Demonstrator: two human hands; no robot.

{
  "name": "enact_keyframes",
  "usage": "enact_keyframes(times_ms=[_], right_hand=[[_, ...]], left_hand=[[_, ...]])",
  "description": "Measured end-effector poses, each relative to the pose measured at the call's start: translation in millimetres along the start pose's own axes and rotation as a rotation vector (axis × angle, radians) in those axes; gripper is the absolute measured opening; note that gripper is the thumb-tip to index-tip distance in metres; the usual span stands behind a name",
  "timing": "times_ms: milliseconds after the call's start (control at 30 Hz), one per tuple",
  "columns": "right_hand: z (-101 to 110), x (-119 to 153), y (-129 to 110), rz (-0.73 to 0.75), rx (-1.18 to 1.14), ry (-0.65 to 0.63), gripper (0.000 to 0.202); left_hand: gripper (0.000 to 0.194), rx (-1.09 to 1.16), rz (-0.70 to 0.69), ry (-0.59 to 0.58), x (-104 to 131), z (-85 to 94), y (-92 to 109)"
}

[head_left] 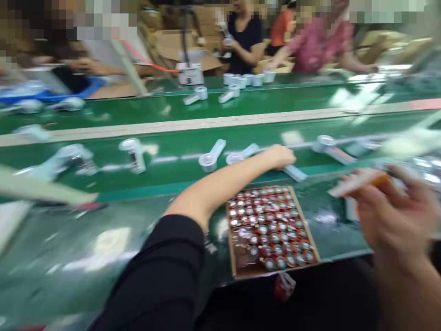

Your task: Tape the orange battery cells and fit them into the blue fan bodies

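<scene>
"Right hand (401,214)?"
"Yours: clasped round one white-and-orange piece (356,183), above the desk (327,234); any print, too blurred to read."
"Left hand (280,157)?"
"Yours: at one white device (296,173), green belt (175,172); grip, cannot tell. On desk: one carton (306,225), cylinders (275,227)."

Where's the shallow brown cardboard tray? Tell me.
The tray lies right of centre in the head view, between the left forearm and right hand.

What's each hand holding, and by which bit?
The right hand holds a blurry white-orange piece near its orange part. The left hand covers one end of a pale gadget; gripping can't be told.
</scene>
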State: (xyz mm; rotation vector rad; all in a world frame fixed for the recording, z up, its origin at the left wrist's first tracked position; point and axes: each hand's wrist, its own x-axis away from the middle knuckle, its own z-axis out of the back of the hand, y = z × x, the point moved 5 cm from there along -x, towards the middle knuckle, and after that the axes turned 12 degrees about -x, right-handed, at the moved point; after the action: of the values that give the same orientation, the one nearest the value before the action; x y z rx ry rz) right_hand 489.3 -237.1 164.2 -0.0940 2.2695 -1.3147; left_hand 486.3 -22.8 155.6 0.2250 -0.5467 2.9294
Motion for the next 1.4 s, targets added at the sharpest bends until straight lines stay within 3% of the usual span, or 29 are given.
enact_keyframes(times_ms=[33, 100, 200, 267, 400, 567, 733, 867, 1000, 1133, 1200, 1267, 1333, 1400], right_hand=[[-9, -15, -2, 0.05, 0.091, -0.122, 0.045], [-17, -49, 11, 0.09, 0.165, -0.238, 0.046], [-16, -94, 51, 0.071, 0.321, -0.321, 0.048], [-10, -107, 78, 0.036, 0.432, -0.361, 0.046], [0, -104, 111, -0.009, 0.615, -0.476, 0.041], [2, -95, 119, 0.004, 0.795, -0.579, 0.039], [-25, -96, 113, 0.018, 1.152, -0.711, 0.025], [-44, -105, 113, -0.032, 1.429, -0.781, 0.03], [-54, -105, 118, -0.093, 1.567, -0.808, 0.032], [-67, -99, 121, -0.134, 1.619, -0.847, 0.038], [-72, -100, 118, -0.146, 1.621, -0.882, 0.036], [-73, -104, 113, -0.157, 1.621, -0.898, 0.032], [-70, -107, 106, -0.163, 1.628, -0.876, 0.032], [-64, -111, 99, -0.152, 1.625, -0.82, 0.033]], left_hand=[[0.03, -0.015, -0.037, 0.018, -7, -6.6, -6], [0.029, -0.037, -0.076, 0.058, -29, -19.4, -18], [0.028, -0.032, -0.064, 0.063, -56, -31.6, -26], [0.027, -0.002, -0.03, 0.039, -62, -33.7, -27], [0.029, 0.103, 0.011, -0.012, -65, -28.4, -34], [0.027, 0.224, 0.04, -0.048, -66, -20.4, -54], [0.025, 0.263, 0.192, 0.053, -71, -19.1, -62], [0.027, 0.288, 0.342, 0.117, -84, -24.2, -66], [0.02, 0.326, 0.385, 0.125, -92, -25.0, -66], [0.022, 0.37, 0.41, 0.14, -93, -12.0, -63], [0.023, 0.388, 0.394, 0.159, -80, -4.2, -61], [0.028, 0.405, 0.348, 0.204, -46, -4.0, -60], [0.035, 0.424, 0.298, 0.331, 14, -14.6, -58], [0.04, 0.435, 0.28, 0.649, 94, -28.6, -54]])
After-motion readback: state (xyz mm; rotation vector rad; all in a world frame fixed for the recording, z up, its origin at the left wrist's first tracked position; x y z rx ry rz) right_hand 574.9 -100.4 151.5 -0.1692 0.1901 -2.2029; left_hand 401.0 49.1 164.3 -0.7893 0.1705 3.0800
